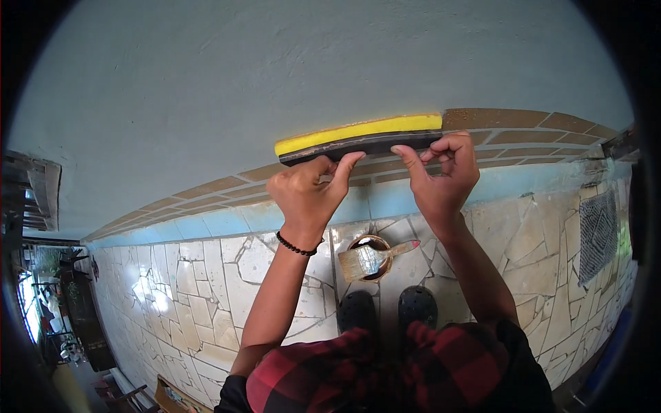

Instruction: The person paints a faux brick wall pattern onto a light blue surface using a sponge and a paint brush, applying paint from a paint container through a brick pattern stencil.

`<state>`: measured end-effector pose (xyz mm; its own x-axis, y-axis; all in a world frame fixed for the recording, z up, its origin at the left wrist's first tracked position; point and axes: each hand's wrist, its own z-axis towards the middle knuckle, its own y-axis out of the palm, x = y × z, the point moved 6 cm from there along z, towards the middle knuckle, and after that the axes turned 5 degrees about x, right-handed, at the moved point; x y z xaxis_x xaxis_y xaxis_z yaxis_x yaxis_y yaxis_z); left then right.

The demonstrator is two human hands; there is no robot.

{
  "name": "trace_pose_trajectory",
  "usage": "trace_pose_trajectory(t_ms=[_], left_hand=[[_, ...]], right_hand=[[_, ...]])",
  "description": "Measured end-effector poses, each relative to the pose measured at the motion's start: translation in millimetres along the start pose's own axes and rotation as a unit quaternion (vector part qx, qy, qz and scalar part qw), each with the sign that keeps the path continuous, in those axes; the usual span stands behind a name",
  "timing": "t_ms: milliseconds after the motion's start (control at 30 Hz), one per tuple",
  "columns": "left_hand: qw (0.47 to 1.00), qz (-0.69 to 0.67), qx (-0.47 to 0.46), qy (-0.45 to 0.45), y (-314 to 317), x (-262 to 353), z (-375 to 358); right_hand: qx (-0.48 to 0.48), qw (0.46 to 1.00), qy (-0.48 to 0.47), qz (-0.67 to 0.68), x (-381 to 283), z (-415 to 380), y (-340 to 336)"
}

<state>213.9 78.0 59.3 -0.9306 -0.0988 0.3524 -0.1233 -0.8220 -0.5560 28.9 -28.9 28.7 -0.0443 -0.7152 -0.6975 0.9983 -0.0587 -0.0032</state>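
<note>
A long black bar with a yellow foam strip (361, 129) lies lengthwise along the grey wall (344, 55), at the top of a painted brown brick pattern (492, 118). My left hand (308, 183) grips the bar near its left end, thumb up and fingers curled. My right hand (446, 168) is closed at the bar's right end, with its thumb near the lower edge; part of the grip is hidden. Below my hands, a wide flat paintbrush (365, 263) rests across a round container (387, 267) of dark liquid on the floor.
A light blue tiled strip (227, 221) runs along the wall's foot. Irregular stone tiles (200, 275) cover the floor, where my dark shoes (417, 308) stand. A grey textured mat (597, 237) lies at right. Furniture (86, 313) and household clutter stand at far left.
</note>
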Motion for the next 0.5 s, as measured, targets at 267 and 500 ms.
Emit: trace_pose_trajectory(t_ms=[267, 500], left_hand=[[0.91, -0.29, 0.023, -0.294, -2.9, -1.3, -52.1], [0.638, -0.545, 0.02, -0.544, 2.8, -0.2, -67.3]], right_hand=[[0.03, 0.955, 0.252, 0.156, 20.9, -32.8, -0.9], [0.026, 0.824, 0.49, 0.283, 3.3, -59.7, 13.7]])
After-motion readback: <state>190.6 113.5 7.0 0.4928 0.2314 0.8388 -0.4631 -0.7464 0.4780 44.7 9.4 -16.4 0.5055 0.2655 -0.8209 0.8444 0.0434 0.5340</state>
